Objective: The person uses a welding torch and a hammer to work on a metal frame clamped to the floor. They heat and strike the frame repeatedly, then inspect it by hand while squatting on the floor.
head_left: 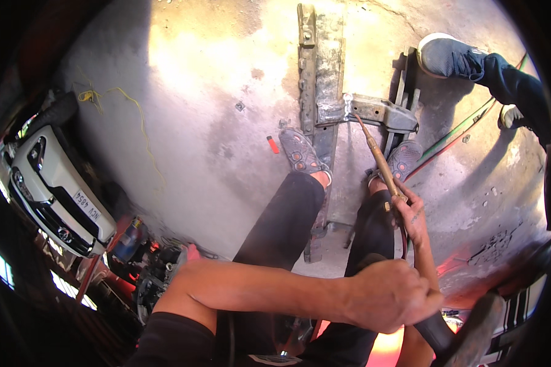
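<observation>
My right hand (408, 211) grips a long brass torch (378, 156) with hoses below it. The torch tip lies close to a whitish joint on a short metal bracket (373, 111), which crosses a long, worn steel beam (327, 55). My left hand (390, 293) is closed in a fist in front of my right forearm, with dark material around it; what it holds, if anything, I cannot make out. My feet (303, 153) are beside the beam, and a small red object (273, 144) lies left of them.
Another person's shoe and dark-clad leg (447, 58) are at upper right. Green and red hoses (447, 137) cross the floor there. A white car front (64, 183) stands at left, near clutter and a blue cylinder (128, 235). A yellow cord (138, 110) lies on the floor.
</observation>
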